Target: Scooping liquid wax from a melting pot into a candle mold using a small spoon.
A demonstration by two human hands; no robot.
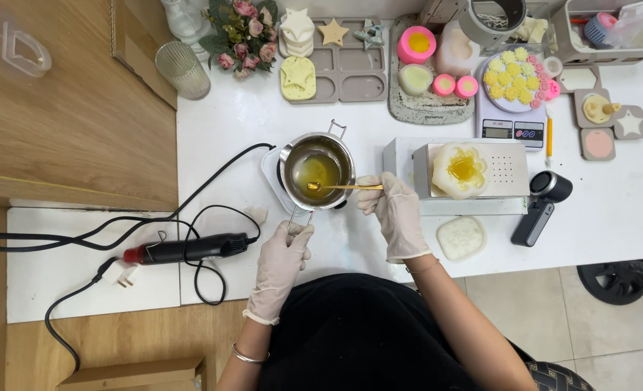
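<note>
Stirring: left hand (282,257) closed on pot (317,168) handle at six o'clock, right hand (394,210) pinching spoon (343,187); next, steady circling.

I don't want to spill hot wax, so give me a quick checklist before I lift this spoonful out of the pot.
1. Left hand on pot handle: ok.
2. Right hand grips gold spoon: ok.
3. Spoon bowl in yellow liquid of the metal pot: ok.
4. Flower-shaped mould close by on the right: ok.
5. Black cord away from the pot: not ok, it runs alongside.
6. Liquid temperature: cannot tell.
</note>
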